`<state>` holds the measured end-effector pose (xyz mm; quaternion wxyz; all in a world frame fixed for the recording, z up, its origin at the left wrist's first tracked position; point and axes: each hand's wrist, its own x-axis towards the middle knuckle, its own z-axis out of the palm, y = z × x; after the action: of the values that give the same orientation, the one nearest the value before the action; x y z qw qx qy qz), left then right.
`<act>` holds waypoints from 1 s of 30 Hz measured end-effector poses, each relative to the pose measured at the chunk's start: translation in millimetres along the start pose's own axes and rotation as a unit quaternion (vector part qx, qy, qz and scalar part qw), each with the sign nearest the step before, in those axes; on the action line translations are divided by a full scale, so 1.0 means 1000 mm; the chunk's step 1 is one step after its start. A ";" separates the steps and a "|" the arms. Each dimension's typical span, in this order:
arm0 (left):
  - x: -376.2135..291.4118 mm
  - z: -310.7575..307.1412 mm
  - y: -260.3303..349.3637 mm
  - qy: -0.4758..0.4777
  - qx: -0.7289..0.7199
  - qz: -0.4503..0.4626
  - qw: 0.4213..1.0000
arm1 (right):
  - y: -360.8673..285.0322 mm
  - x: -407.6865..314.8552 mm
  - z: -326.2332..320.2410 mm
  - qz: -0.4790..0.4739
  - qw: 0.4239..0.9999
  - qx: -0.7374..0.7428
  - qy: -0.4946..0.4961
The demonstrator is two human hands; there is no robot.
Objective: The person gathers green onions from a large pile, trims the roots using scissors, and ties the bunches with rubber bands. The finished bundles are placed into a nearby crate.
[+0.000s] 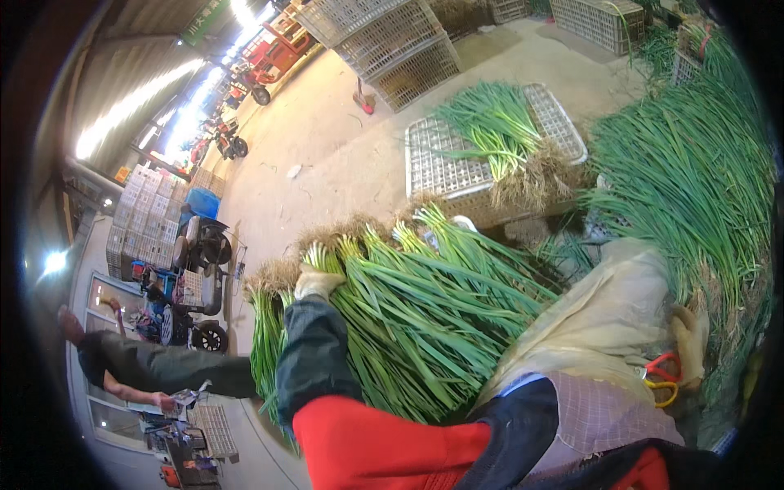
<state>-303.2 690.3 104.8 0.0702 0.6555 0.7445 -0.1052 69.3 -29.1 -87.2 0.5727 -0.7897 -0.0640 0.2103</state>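
Note:
My left hand (317, 283), in a pale work glove, closes around the white stems of a bundle of green garlic (323, 260), just below its dry roots. More rooted bundles (429, 300) lie side by side before me, their long leaves pointing towards my lap. My right hand (691, 346), also gloved, is at the right beside my knee. Scissors (663, 376) with one red and one yellow handle touch or nearly touch it; whether the fingers grip them cannot be seen. A translucent yellowish plastic cover (588, 312) lies over my leg.
An upturned plastic crate (429, 162) carries another bundle (505, 128). At right lies a large heap of green garlic (686, 177). Stacked crates (392, 55) stand beyond. At left, a person (165, 364) stands near parked scooters (205, 294) and more crates (144, 214).

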 end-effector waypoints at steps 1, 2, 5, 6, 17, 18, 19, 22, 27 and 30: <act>0.016 -0.002 -0.005 -0.028 -0.050 -0.001 0.998 | 0.006 0.008 -0.004 -0.004 0.999 -0.041 -0.013; 0.052 0.001 -0.032 -0.025 -0.017 -0.009 1.000 | 0.011 0.017 -0.001 -0.009 0.997 -0.075 -0.036; 0.078 -0.002 -0.035 0.043 0.086 0.013 0.995 | -0.043 0.003 0.016 0.050 0.997 -0.040 -0.050; 0.081 -0.006 -0.016 0.054 0.123 0.030 0.991 | -0.028 0.003 0.004 0.016 0.999 -0.029 -0.040; -0.099 0.042 0.220 0.046 0.187 0.537 0.821 | -0.078 -0.043 0.031 -0.104 0.969 -0.221 -0.035; -0.110 0.067 0.230 0.030 0.254 0.555 0.792 | -0.090 -0.048 0.039 -0.108 0.959 -0.260 -0.042; -0.117 0.092 0.237 -0.023 0.221 0.579 0.784 | -0.084 -0.049 0.039 -0.109 0.954 -0.274 -0.047; -0.136 0.153 0.249 -0.079 0.311 0.582 0.747 | -0.075 -0.053 0.046 -0.157 0.944 -0.290 -0.010; -0.132 0.175 0.225 -0.076 0.392 0.552 0.732 | -0.062 -0.064 0.040 -0.180 0.940 -0.287 0.026; -0.129 0.164 0.198 -0.049 0.457 0.542 0.703 | -0.045 -0.055 0.031 -0.221 0.936 -0.274 0.007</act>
<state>-95.7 548.9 -35.2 -0.1564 0.8916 0.1164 -0.4087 13.2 -5.3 -39.5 0.3668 -0.8832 -0.2884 0.0474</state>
